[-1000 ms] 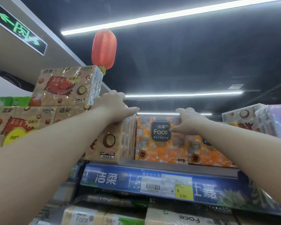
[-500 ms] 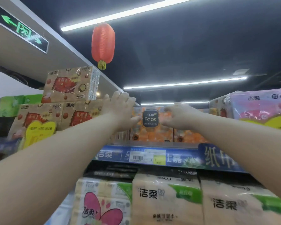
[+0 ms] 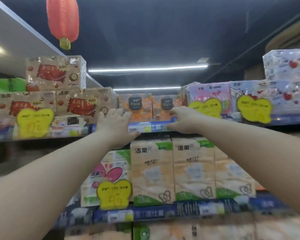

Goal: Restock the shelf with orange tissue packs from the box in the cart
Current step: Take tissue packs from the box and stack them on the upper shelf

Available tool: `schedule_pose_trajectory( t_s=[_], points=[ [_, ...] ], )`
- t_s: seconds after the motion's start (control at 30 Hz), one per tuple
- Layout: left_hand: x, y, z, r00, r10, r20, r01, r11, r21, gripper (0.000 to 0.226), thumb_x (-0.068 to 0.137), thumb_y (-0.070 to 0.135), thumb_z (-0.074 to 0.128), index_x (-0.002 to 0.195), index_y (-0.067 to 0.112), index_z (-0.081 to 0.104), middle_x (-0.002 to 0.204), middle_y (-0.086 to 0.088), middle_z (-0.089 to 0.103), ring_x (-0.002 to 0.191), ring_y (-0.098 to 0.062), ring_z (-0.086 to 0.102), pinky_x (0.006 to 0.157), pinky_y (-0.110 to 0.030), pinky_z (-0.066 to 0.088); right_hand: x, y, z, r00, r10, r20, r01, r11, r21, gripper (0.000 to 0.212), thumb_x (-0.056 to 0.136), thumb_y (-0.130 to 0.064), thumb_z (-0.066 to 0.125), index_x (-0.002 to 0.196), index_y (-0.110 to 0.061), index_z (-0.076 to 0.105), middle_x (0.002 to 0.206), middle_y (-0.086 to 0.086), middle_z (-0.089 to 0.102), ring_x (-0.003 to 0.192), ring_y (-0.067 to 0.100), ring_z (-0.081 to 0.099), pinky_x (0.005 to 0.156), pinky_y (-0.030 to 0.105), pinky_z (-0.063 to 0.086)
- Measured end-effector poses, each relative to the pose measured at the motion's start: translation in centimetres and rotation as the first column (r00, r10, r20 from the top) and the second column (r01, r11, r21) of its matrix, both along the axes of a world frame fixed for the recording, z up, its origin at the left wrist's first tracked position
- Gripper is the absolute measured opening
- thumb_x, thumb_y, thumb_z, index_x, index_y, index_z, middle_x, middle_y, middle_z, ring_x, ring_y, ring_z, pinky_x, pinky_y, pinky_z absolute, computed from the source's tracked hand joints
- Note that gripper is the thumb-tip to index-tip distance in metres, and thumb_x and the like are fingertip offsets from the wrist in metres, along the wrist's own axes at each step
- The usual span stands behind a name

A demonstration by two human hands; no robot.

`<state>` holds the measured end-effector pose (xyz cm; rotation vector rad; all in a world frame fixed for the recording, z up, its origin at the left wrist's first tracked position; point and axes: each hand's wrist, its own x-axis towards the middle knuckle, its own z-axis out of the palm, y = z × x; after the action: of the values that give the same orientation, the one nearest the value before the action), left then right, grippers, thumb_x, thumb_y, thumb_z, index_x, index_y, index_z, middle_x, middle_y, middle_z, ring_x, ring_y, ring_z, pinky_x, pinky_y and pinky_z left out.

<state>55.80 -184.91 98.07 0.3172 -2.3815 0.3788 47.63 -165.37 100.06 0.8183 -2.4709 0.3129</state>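
Two orange tissue packs with dark "Face" labels stand side by side on the top shelf, the left pack and the right pack. My left hand hangs in front of the shelf edge just below the left pack, fingers spread, holding nothing. My right hand is below and in front of the right pack, fingers loosely apart, empty. Neither hand touches a pack. The cart and box are out of view.
Brown tissue packs are stacked left of the orange ones, pink and blue packs to the right. Yellow price tags hang on the shelf edges. Beige-green packs fill the shelf below. A red lantern hangs overhead.
Both hands have let go of the orange packs and drawn back and down from the top shelf. The view has pulled away, showing the lower shelves.
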Motion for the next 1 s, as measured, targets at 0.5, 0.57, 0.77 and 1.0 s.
schedule_pose_trajectory(
  t_s=[0.5,0.57,0.77,1.0],
  points=[
    [4.7,13.5,-12.6,0.914,-0.312,0.260,0.259,0.941,0.219,0.071,0.087,0.061,0.044,0.144,0.021,0.032,0.149,-0.005,0.034,0.137,-0.027,0.031,0.110,-0.049,0.028,11.8,16.5,-12.1,0.895,-0.315,0.317,0.294,0.949,0.112,0.063,0.092,-0.043,0.054,0.144,-0.013,0.035,0.149,0.008,0.039,0.130,0.027,0.044,0.101,0.036,0.041],
    [4.5,17.4,-14.6,0.876,-0.384,0.292,0.316,0.914,0.252,0.071,0.087,0.061,0.045,0.143,0.020,0.032,0.148,-0.006,0.034,0.136,-0.028,0.032,0.109,-0.050,0.030,13.3,20.8,-13.9,0.858,-0.367,0.359,0.341,0.930,0.134,0.064,0.093,-0.042,0.054,0.146,-0.014,0.033,0.149,0.008,0.038,0.128,0.027,0.046,0.099,0.037,0.044],
    [5.2,34.2,-19.2,0.754,-0.540,0.374,0.474,0.841,0.260,0.070,0.088,0.061,0.043,0.144,0.022,0.030,0.148,-0.005,0.034,0.136,-0.028,0.033,0.111,-0.051,0.025,16.9,35.9,-18.3,0.733,-0.542,0.410,0.499,0.839,0.217,0.065,0.090,-0.050,0.054,0.145,-0.020,0.034,0.144,0.006,0.043,0.122,0.028,0.051,0.097,0.046,0.047],
    [8.0,55.4,-25.7,0.588,-0.650,0.482,0.554,0.757,0.345,0.069,0.085,0.064,0.046,0.139,0.022,0.037,0.146,-0.004,0.038,0.134,-0.027,0.036,0.107,-0.049,0.029,22.9,55.3,-23.6,0.600,-0.650,0.466,0.549,0.758,0.352,0.064,0.091,-0.049,0.054,0.145,-0.022,0.033,0.145,0.006,0.042,0.125,0.029,0.048,0.096,0.045,0.048]
  ],
)
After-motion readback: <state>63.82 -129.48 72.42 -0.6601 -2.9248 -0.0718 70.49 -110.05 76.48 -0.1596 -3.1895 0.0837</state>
